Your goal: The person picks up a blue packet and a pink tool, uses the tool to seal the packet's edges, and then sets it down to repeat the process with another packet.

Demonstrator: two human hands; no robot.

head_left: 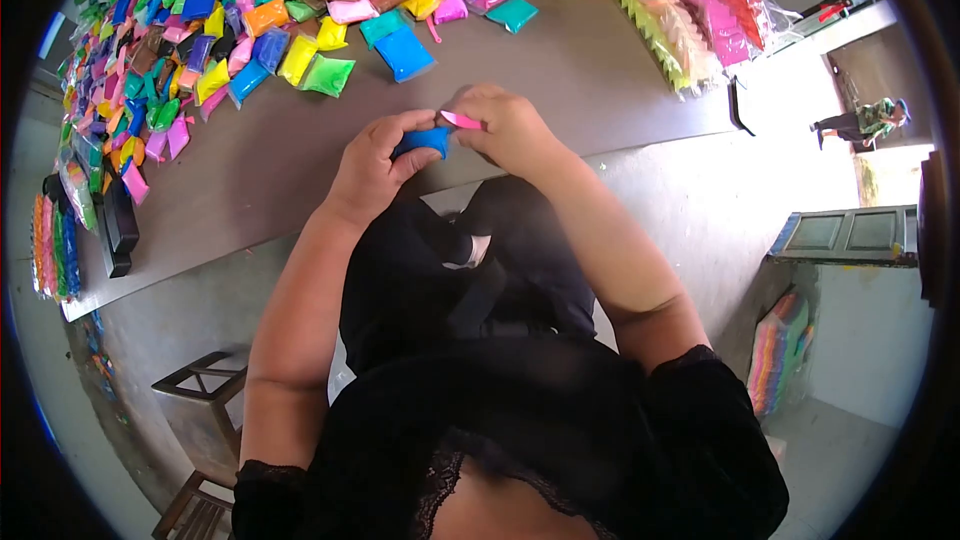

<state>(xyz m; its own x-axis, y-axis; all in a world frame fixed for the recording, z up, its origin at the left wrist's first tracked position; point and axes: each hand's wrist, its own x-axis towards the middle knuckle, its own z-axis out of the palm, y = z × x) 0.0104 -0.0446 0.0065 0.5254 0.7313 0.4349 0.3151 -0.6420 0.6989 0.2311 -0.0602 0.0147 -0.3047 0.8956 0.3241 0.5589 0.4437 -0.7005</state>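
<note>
Near the front edge of the table, my left hand (368, 162) is closed around a small blue packet (424, 143), thumb at its lower side and fingers over the top. Close beside it, my right hand (508, 128) pinches a slim pink pointed piece (463, 121) that looks like plastic. Its tip points toward the left hand, right above the blue packet. Fingers of both hands nearly meet there. A larger blue packet (405, 55) lies on the table just beyond my hands.
Small bright packets (215, 80) are heaped across the back and left of the brown table (270, 155). Rows of pink and yellow pieces in clear plastic (690, 15) lie at the back right. A wooden chair (205, 380) stands at lower left; a person (875, 120) is outside the doorway.
</note>
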